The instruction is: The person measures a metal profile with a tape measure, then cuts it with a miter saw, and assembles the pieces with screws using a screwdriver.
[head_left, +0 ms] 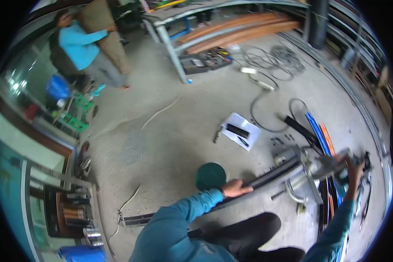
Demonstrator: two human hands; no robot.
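Observation:
A long dark metal bar runs from the lower left into a saw-like machine at the right. My left hand is closed over the bar, left of the machine. Over at the machine's upper right, my right hand is wrapped round its handle, which is blurred and partly hidden by the fingers. A green round container stands on the floor just beyond my left hand. White paper lies further off, with a black block and a small dark tool on it.
Blue and orange strips lie beside the machine. Cables coil on the floor near an open toolbox by a metal workbench. At the upper left, a person holds a large brown board. Green crates stand left.

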